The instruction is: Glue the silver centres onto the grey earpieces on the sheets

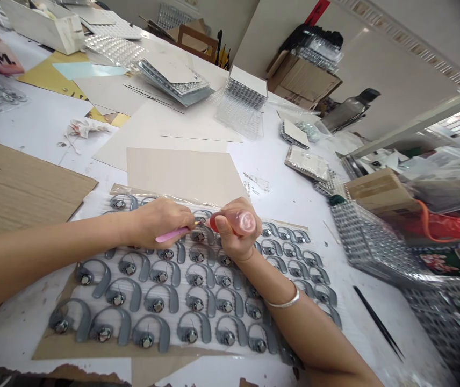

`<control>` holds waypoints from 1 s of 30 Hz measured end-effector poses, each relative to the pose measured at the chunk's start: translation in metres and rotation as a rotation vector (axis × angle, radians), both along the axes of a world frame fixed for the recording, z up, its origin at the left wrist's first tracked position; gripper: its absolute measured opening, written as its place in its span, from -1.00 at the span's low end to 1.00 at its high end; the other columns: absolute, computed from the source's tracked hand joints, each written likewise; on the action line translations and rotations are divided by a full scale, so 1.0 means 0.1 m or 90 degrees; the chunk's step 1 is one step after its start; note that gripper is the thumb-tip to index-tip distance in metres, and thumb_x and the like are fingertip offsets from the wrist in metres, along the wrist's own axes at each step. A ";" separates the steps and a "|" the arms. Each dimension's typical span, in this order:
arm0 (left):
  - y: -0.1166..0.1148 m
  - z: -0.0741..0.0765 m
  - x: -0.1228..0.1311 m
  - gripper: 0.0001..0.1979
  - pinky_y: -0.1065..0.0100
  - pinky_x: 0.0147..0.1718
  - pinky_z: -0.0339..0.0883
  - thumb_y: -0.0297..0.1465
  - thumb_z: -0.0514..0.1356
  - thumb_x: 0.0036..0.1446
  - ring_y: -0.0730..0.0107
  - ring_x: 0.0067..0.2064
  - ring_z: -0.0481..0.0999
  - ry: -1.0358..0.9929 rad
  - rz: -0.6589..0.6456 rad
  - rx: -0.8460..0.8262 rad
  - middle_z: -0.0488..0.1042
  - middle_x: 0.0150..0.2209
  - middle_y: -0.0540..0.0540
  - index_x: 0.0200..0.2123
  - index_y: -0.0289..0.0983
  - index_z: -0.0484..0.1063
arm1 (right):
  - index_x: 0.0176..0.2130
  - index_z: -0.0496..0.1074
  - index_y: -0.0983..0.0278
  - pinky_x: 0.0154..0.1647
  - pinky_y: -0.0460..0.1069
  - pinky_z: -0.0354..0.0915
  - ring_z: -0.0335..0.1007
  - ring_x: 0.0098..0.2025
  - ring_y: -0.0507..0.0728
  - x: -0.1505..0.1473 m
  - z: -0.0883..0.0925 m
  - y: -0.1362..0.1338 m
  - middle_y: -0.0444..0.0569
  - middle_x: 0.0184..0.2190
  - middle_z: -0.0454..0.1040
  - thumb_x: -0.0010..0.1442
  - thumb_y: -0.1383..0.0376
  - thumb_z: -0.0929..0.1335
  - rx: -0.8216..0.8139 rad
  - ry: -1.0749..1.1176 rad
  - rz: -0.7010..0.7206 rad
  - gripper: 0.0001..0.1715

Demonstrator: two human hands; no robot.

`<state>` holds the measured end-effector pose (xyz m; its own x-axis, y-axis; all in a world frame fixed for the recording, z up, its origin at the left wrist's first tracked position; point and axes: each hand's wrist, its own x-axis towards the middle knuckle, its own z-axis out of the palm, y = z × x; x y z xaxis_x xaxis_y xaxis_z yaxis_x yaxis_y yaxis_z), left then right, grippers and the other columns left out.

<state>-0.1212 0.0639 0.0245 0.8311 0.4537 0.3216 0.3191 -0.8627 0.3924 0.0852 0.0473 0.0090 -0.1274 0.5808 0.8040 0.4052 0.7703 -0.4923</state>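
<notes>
Rows of grey hook-shaped parts (157, 305) with round metallic pieces lie on a cardboard-backed sheet in front of me. My left hand (159, 221) is closed on a pink-handled tool (170, 235), whose thin tip points right, over the upper middle rows. Wrapped around a small bottle of reddish liquid (238, 221) is my right hand (240, 234), with a silvery bangle at the wrist. The bottle's narrow end is close to the tool's tip; whether they touch I cannot tell.
Black tweezers (378, 322) lie at the right. Flat card (181, 172) is beyond the sheet, brown cardboard (24, 183) at the left. Clear trays (240, 105) stand farther back; stacked trays (369, 242) and boxes (379, 196) crowd the right side.
</notes>
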 end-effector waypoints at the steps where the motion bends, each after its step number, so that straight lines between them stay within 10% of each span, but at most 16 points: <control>1: 0.00 0.00 0.00 -0.88 0.43 -0.48 0.21 -0.52 0.09 0.13 0.45 -0.46 0.43 0.000 0.000 -0.006 0.50 -0.42 -0.01 -0.33 -0.29 0.43 | -0.47 0.32 0.25 -0.49 0.00 0.26 0.26 -0.49 0.05 0.00 0.00 0.00 -0.11 -0.57 0.38 0.11 0.32 0.38 -0.003 -0.002 -0.003 -0.84; 21: 0.03 0.02 -0.02 -0.88 0.46 -0.44 0.22 -0.52 0.09 0.12 0.45 -0.43 0.44 -0.038 -0.020 -0.049 0.50 -0.42 -0.03 -0.31 -0.31 0.43 | -0.50 0.32 0.25 -0.48 0.02 0.28 0.29 -0.49 0.05 -0.01 -0.02 0.00 -0.10 -0.57 0.38 0.11 0.26 0.38 -0.037 0.011 -0.011 -0.78; 30: 0.01 0.01 -0.01 -0.86 0.49 -0.33 0.32 -0.48 0.08 0.19 0.45 -0.33 0.51 -0.041 -0.031 -0.020 0.54 -0.34 -0.08 -0.27 -0.32 0.43 | -0.53 0.03 0.20 -0.76 -0.10 -0.03 0.15 -0.71 -0.07 0.34 0.41 0.43 -0.27 -0.67 0.13 0.07 -0.11 0.34 -0.265 0.411 -0.076 -0.44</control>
<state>-0.1222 0.0648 0.0260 0.8308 0.4239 0.3607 0.2503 -0.8633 0.4382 0.1189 0.0903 0.0498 0.3746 0.8313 0.4106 0.0091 0.4395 -0.8982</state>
